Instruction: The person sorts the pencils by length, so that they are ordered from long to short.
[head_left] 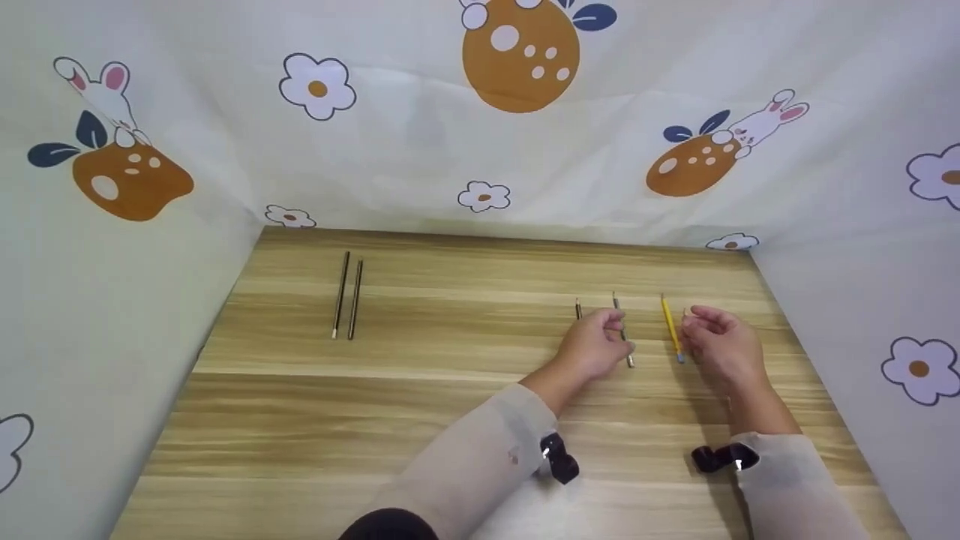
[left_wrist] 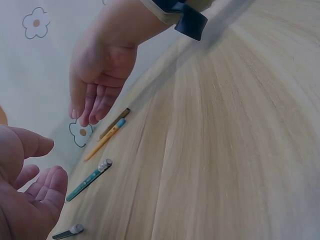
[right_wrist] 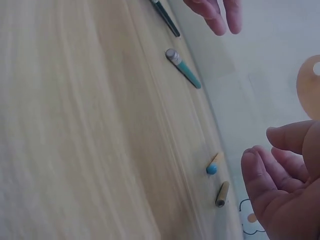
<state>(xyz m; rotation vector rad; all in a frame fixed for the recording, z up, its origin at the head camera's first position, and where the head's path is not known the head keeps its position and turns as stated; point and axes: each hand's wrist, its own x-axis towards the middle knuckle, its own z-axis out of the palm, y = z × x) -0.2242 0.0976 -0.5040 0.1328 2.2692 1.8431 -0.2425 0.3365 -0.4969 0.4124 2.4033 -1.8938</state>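
My left hand [head_left: 596, 345] hovers over a teal pencil [left_wrist: 86, 183] with a pale end, its fingers loosely bent and nothing between them. A dark pencil [head_left: 578, 307] lies partly hidden beneath that hand. On the other side, my right hand [head_left: 726, 346] is held beside a yellow pencil [head_left: 672, 330] with a blue eraser, above a brown pencil [left_wrist: 114, 123] that it mostly covers in the head view. In the right wrist view the right thumb and fingers are apart, with no object in the grasp. All these pencils lie on the wooden table [head_left: 450, 420].
Two dark pencils [head_left: 355, 300] lie side by side at the table's left. Patterned fabric walls [head_left: 412, 142] with flowers and rabbits enclose the back and both sides. Both sleeves carry a black wrist camera [head_left: 561, 459].
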